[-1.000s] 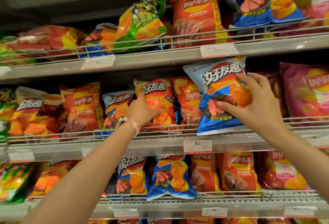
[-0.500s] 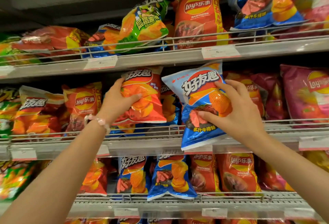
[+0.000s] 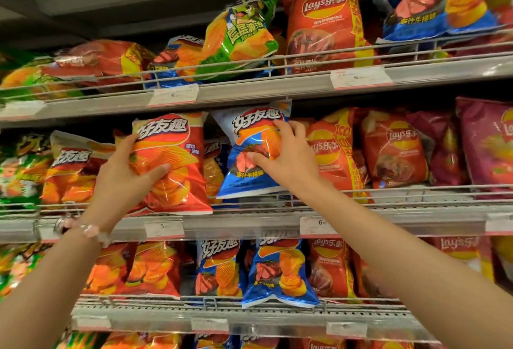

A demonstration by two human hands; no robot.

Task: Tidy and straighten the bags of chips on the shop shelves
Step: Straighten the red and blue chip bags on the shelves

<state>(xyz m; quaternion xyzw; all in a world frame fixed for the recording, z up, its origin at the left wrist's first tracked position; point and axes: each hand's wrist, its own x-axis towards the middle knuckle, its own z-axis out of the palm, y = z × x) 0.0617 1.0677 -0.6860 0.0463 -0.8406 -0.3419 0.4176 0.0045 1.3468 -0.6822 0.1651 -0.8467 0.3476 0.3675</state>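
My left hand (image 3: 126, 175) grips an orange bag of chips (image 3: 177, 160) by its left side, thumb across the front. The bag hangs in front of the middle shelf's wire rail (image 3: 416, 193). My right hand (image 3: 283, 160) grips a blue bag of chips (image 3: 251, 154) from its right side, fingers over the top front. That bag stands upright just right of the orange one, its bottom at the rail. Red Lay's bags (image 3: 336, 151) stand to the right of my right hand.
The top shelf (image 3: 249, 90) holds leaning bags: a green one (image 3: 241, 35), a red Lay's one (image 3: 324, 26) and a blue one (image 3: 433, 1). The lower shelf (image 3: 249, 312) has orange, blue and red bags. Price tags (image 3: 163, 229) line the shelf fronts.
My left hand has pulled the orange bag out from the row and lowered it in front of the rail. My right hand moved the blue bag left and back into the middle shelf.
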